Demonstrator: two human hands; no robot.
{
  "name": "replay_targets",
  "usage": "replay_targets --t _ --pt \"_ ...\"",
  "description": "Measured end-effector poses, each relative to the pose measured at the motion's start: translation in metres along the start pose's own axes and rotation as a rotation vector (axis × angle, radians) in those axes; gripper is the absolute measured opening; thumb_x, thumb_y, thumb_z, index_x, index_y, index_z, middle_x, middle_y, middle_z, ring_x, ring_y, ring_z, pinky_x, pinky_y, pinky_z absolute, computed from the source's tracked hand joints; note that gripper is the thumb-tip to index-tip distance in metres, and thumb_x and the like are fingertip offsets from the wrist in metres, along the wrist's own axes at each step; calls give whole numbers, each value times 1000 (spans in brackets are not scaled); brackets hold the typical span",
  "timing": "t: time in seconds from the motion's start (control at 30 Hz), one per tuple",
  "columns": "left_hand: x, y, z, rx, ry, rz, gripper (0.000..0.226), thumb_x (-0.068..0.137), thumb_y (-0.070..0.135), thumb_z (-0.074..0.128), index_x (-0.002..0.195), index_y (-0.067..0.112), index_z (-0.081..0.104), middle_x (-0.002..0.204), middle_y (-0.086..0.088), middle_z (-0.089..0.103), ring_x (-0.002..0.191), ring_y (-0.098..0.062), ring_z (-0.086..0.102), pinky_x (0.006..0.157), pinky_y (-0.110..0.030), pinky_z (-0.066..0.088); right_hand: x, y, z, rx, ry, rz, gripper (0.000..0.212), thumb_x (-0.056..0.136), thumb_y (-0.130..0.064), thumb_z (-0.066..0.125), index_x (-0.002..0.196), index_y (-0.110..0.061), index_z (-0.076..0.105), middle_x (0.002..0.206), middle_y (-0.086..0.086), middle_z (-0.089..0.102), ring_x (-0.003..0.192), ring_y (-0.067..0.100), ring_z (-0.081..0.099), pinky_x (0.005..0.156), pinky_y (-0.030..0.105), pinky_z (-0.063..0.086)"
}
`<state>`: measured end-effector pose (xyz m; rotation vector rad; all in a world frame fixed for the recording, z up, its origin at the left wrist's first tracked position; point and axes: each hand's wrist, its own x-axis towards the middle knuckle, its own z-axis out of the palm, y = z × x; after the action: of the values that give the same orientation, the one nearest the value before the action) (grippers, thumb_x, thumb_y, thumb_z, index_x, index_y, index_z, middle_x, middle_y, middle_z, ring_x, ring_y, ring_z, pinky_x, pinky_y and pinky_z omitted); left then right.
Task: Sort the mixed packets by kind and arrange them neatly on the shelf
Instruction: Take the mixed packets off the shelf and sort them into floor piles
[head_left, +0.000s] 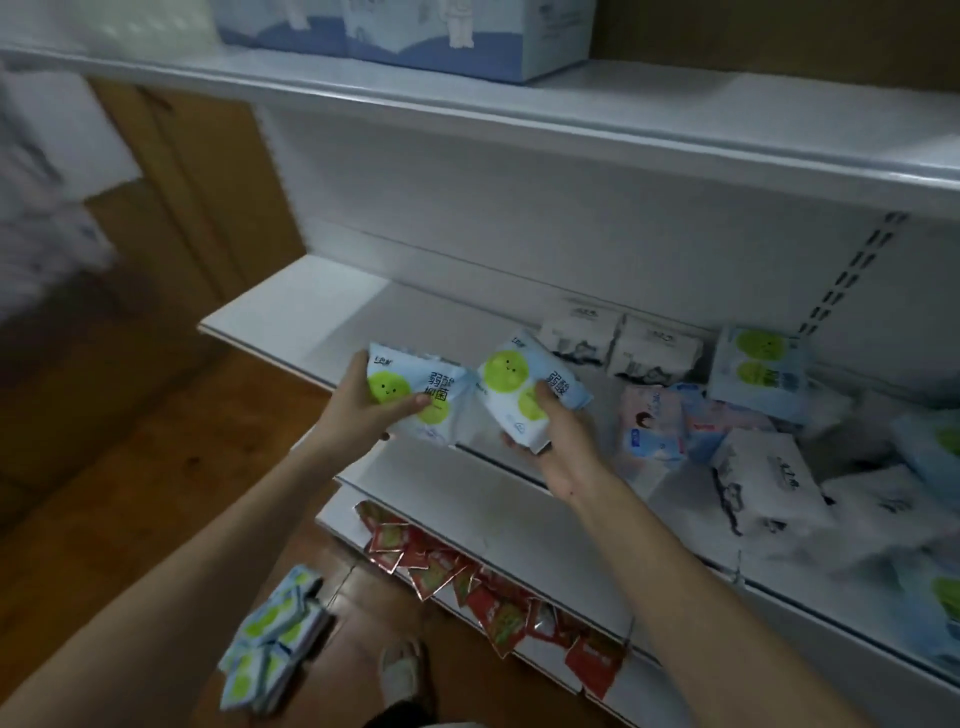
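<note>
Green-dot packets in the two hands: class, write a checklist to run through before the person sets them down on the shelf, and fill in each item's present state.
1. Left hand has a firm grip on its green-dot packet: ok.
2. Right hand grips its green-dot packet: ok.
3. Both packets are the same kind: ok, same green faces and blue edge.
4. Bare space on the middle shelf to the left: ok.
5. Mixed pile on the right already sorted: not ok.
6. Matching stack at the back stands neatly: cannot tell, blurred.
</note>
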<state>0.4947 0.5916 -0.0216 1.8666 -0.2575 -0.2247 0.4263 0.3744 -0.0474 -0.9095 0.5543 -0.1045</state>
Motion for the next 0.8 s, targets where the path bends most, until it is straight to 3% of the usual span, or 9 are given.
replay_targets --t 0.1,0.17,0.3,0.37,0.47,0.53,0.63,0.8 --pt "-34 -5 -26 -75 89 -28 85 81 14 75 146 32 24 116 -1 63 92 -19 72 70 -43 60 -10 7 14 -134 -96 -47 13 97 -17 58 110 -21 59 99 2 70 80 15 69 60 36 59" --pt "-55 -5 -40 -94 139 -19 92 84 9 71 148 44 15 120 5 55 93 -18 72 71 -43 60 -18 15 26 -232 -132 -71 19 97 -16 59 116 -22 55 102 0 69 78 12 70 56 33 59" --pt "-90 -10 -69 -59 272 0 75 89 9 66 142 44 26 118 5 55 88 -11 72 62 -26 59 -35 33 52 -406 -203 -121 44 99 -18 56 132 -36 34 110 -13 58 88 18 66 51 31 54" --pt "-110 -15 -87 -18 314 14 61 92 11 63 137 40 35 119 6 53 88 -8 70 62 -24 58 -43 46 69 -479 -270 -141 40 100 -17 53 127 -41 36 113 -11 57 87 19 66 49 30 53" --pt "-145 -29 -120 -3 378 17 45 94 13 61 130 32 44 116 9 53 85 -2 68 60 -25 58 -60 73 102 -518 -365 -99 28 100 -15 54 117 -36 45 116 0 59 79 19 68 46 30 52" --pt "-174 -46 -144 -31 443 -16 43 93 13 63 126 34 46 113 8 55 84 -6 69 57 -30 59 -74 97 125 -514 -408 -40 24 98 -13 56 110 -33 47 110 2 60 72 17 68 47 35 55" --pt "-221 -81 -175 -58 540 -81 45 92 9 64 127 32 47 111 9 55 84 -9 68 56 -38 59 -96 144 156 -552 -475 51 29 95 -10 61 103 -33 47 109 6 63 77 23 71 63 48 58" --pt "-292 -143 -212 -91 708 -180 42 91 0 62 125 19 47 110 10 51 81 15 59 64 -10 48 -121 233 188 -681 -457 145 29 87 -16 71 101 -27 48 109 14 65 92 31 69 83 56 57"
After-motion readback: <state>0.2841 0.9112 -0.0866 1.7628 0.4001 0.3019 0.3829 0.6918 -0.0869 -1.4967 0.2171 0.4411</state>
